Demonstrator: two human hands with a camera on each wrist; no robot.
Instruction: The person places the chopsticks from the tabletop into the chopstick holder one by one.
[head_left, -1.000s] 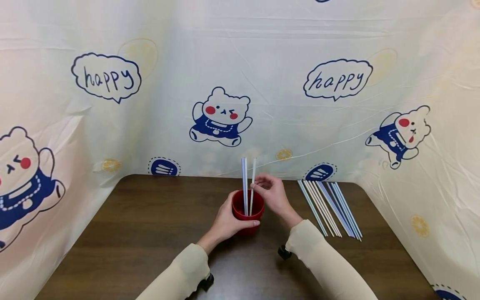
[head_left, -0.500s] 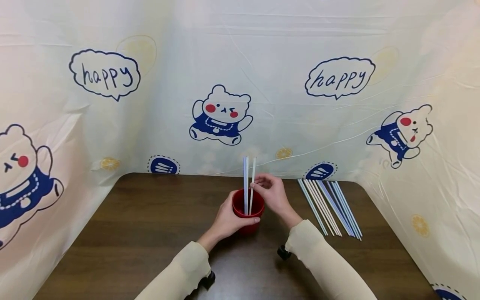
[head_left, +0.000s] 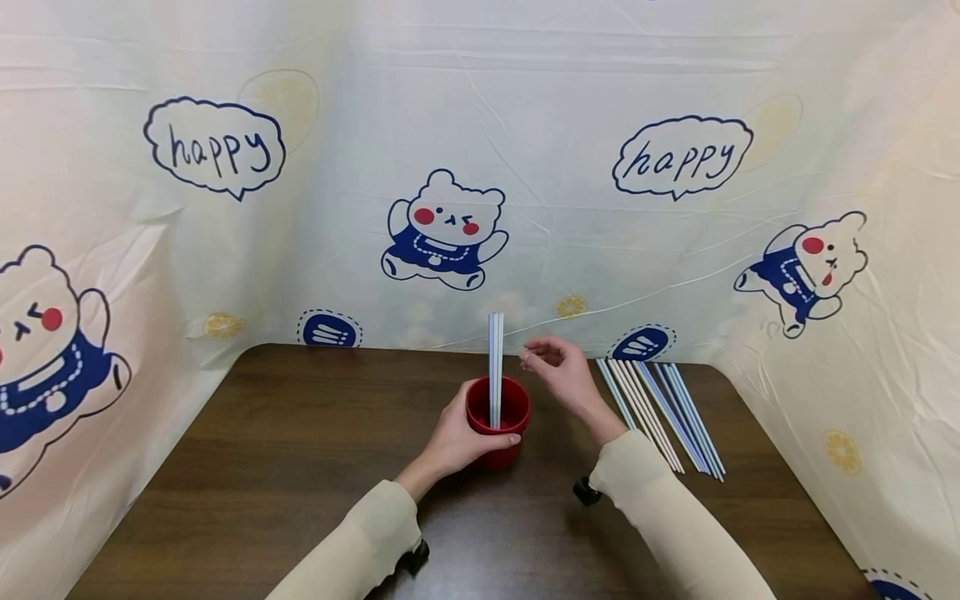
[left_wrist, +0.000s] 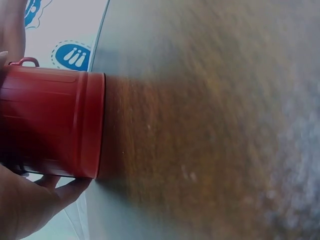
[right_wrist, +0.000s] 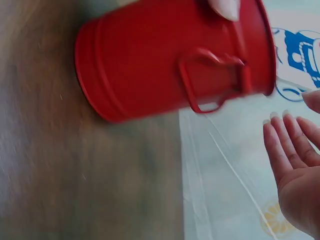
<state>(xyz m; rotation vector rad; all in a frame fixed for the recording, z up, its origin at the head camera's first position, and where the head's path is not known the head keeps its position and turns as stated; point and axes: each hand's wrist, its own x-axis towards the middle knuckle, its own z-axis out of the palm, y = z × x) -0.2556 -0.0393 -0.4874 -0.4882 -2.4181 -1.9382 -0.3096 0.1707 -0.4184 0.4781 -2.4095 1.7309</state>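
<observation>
A small red metal bucket (head_left: 501, 458) stands upright on the table. My left hand (head_left: 454, 435) grips it from the left side, its thumb across the front near the rim. Several long straws (head_left: 496, 354), blue and whitish, stand together in the bucket and lean near its left inner wall. To the right of the bucket, my right hand (head_left: 564, 372) is held in the air with loosely bent fingers and nothing between them. The right wrist view shows the bucket's side handle (right_wrist: 190, 82) and the fingers of my right hand (right_wrist: 295, 150) apart from the rim.
More straws (head_left: 660, 417) in pale blue, white and violet-blue lie side by side at the right of the brown wooden table (head_left: 285, 467). Behind the table's far edge hangs a printed cloth (head_left: 555, 125), which also closes off both sides.
My right hand has let go of a whitish straw and moved off to the right. That straw has tipped left against the others in the bucket. My left hand keeps its hold.
</observation>
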